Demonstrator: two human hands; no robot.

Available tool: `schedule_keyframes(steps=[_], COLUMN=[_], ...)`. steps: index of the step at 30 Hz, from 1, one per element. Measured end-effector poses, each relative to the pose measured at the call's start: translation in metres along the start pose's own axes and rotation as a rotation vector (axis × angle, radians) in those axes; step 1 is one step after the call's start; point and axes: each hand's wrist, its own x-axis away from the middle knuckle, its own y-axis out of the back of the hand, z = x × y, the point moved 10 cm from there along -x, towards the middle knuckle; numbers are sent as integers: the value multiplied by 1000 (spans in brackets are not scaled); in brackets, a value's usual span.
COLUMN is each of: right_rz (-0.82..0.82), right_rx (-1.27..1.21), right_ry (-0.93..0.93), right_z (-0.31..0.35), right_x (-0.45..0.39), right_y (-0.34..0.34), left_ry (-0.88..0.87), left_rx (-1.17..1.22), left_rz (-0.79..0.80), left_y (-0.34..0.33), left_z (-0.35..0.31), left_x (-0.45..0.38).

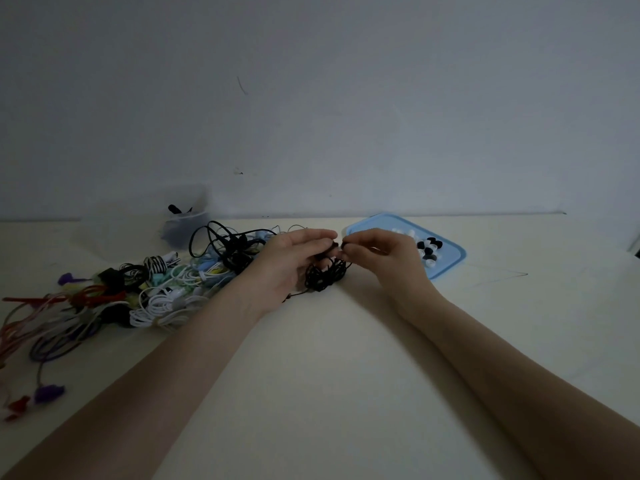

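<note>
A black cable point(323, 276) dangles downward, pinched by left hand point(291, 261) and right hand point(384, 258).

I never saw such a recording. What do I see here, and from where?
There is no machine here: a person works with bare hands. The one picture comes from a camera worn on the head, looking forward and down. On the pale table lie a pile of coloured cables at the left, a clear cup behind it, and a blue tray with small black and white pieces at the right. The left hand and the right hand pinch a tangled black cable.
</note>
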Motion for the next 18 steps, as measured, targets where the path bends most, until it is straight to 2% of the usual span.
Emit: schedule_keyframes(steps=[3,6,18], right_rz=[43,62,43], right_rx=[-291,-386,-445], right_ry=[-156,-227,-274], right_z=[-12,-16,-18], right_x=[3,3,4], right_y=[-3,-6,-7], left_ry=[24,36,46], left_rx=[70,110,79], left_rz=[18,25,-13], left_y=[-2,-3,-2], left_z=[1,2,5], left_x=[1,0,-1])
